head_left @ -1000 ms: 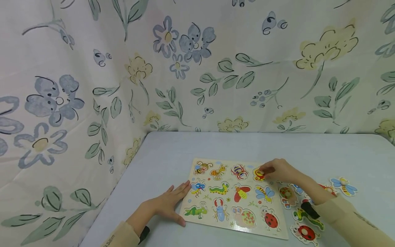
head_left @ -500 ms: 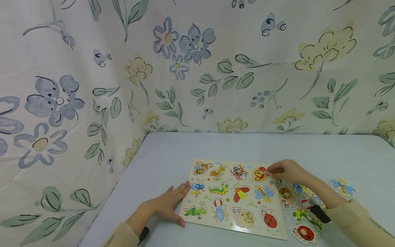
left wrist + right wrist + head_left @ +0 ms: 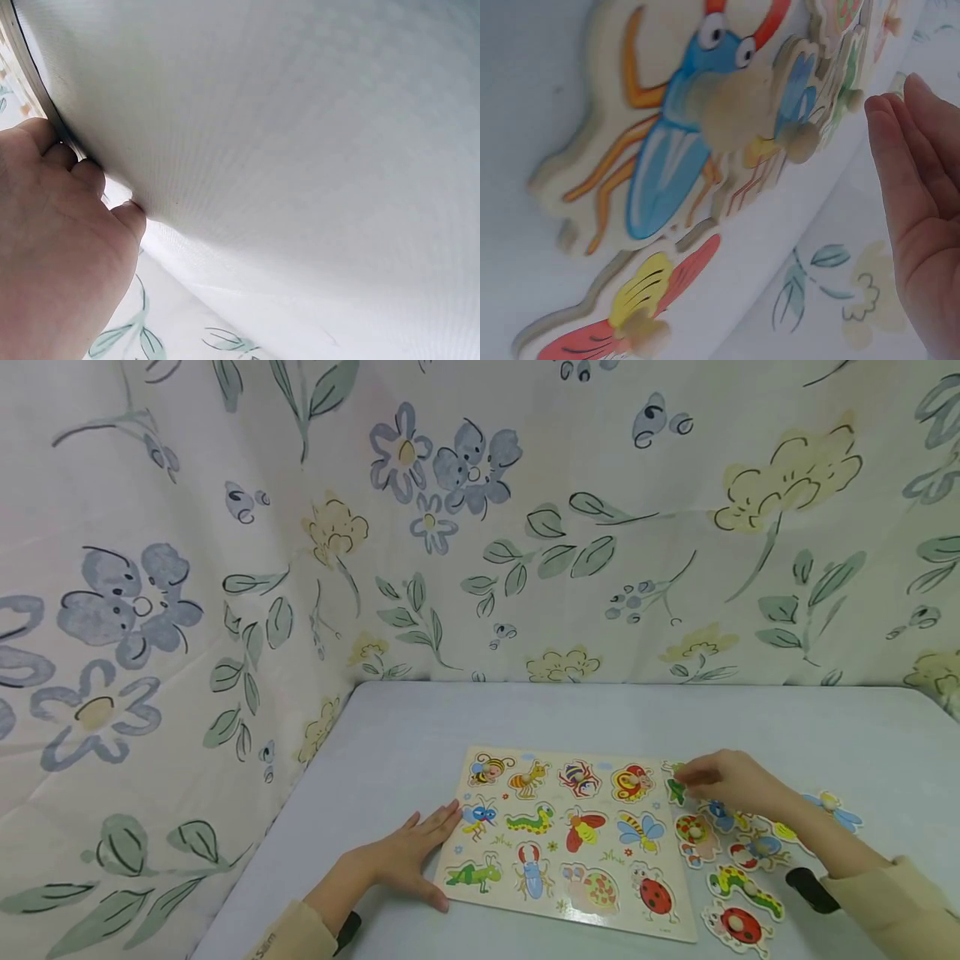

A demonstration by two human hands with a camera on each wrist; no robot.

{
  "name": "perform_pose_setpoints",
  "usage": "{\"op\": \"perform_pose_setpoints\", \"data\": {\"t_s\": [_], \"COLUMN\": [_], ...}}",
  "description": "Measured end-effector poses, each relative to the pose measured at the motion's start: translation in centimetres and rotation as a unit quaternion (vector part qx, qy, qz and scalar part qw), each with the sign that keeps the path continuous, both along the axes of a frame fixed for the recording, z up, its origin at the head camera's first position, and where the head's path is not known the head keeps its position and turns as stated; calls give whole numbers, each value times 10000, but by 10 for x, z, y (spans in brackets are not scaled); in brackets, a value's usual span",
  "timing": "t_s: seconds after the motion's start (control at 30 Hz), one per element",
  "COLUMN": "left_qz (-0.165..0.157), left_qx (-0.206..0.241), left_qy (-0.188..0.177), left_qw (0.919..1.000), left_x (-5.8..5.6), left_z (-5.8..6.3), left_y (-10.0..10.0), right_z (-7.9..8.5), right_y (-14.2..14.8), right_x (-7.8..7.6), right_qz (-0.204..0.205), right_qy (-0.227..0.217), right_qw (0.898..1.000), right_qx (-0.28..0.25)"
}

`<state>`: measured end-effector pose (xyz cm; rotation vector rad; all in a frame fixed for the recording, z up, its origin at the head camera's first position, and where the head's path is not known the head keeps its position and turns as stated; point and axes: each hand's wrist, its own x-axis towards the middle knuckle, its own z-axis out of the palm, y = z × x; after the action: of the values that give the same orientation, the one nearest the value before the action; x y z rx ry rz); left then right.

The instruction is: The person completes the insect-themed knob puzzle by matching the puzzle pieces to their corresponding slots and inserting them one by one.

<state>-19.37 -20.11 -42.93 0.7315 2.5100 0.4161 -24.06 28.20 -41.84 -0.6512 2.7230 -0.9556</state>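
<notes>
A pale wooden peg puzzle board (image 3: 507,900) printed with insects lies on the table. My left hand (image 3: 408,857) lies with straight fingers against its left edge. A red and yellow butterfly piece (image 3: 633,783) sits in the top right slot. Just right of the board, my right hand (image 3: 731,783) hovers at a green insect piece (image 3: 675,789), partly hidden behind its fingertips. In the right wrist view the fingers (image 3: 889,135) are nearly straight, close to the green piece's wooden knob (image 3: 850,100) but holding nothing.
Several loose knobbed pieces lie right of the board: a snail (image 3: 697,833), a caterpillar (image 3: 746,891), a ladybug (image 3: 742,927), a stag beetle (image 3: 660,180) and a dragonfly (image 3: 832,808) under the right forearm. A floral curtain (image 3: 480,527) hangs behind the white table (image 3: 600,714).
My right hand has let go of the butterfly piece, which stays in its slot, and has moved right to the green insect piece. My left hand has not moved.
</notes>
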Motion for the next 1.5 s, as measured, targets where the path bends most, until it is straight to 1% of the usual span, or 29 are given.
{"op": "perform_pose_setpoints", "data": {"t_s": [0.07,0.33,0.5,0.57,0.7,0.93,1.17,1.33,1.5], "left_qz": [4,-36,-55,-57,-58,-30,-17,-24,-23], "left_qx": [2,86,94,90,90,84,100,122,109], "left_qy": [3,12,8,7,6,-21,-2,0,0], "left_qw": [10000,10000,9999,9999,9999,10000,9999,9999,9999], "left_x": [0,-1,-2,-1,-1,-1,0,1,1], "left_z": [0,-1,-4,-4,-5,-2,0,1,1], "left_y": [0,-1,-1,-1,-2,-1,-1,-1,0], "right_z": [-1,-3,-4,-4,-5,-8,-11,-12,-12], "right_y": [4,16,22,23,26,31,36,37,36], "right_x": [1,7,10,11,12,13,12,13,14], "right_qz": [-17,103,132,57,-64,-84,-12,62,-30], "right_qy": [-36,100,-67,-183,-251,-116,-260,-195,-193], "right_qw": [10000,9997,9997,9997,9996,9994,9994,9995,9994], "right_qx": [15,181,169,158,148,323,235,250,300]}}
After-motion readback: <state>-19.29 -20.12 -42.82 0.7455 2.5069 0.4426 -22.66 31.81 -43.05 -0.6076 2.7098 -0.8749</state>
